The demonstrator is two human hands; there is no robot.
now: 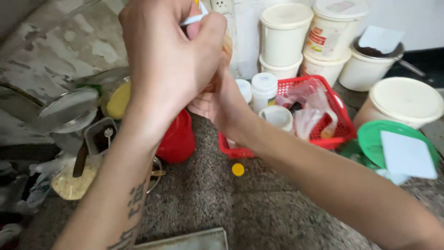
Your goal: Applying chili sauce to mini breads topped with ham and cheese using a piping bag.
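Here, left hand (171, 60) fingers pinch a thin white strip; right hand (222, 104) (fingers hidden) cups something orange above speckled stone counter (222, 203).

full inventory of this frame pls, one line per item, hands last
counter: 1, speckled grey-brown stone, under everything
red basket: 1, red mesh, centre right on the counter
clear bags: a few, clear plastic, inside the basket
small white jars: 3 seen, white, left part of the basket
yellow cap: 1, yellow, loose on the counter before the basket
red container: 1, red, behind the left forearm
white tubs: about 6, white or cream, stacked back right
green lid: 1, green, right, white card on it
metal strainer: 1, steel, left
white strip: 1, white, pinched at the top
left hand: 1, grip closed on the white strip
right hand: 1, behind the left, grip hidden
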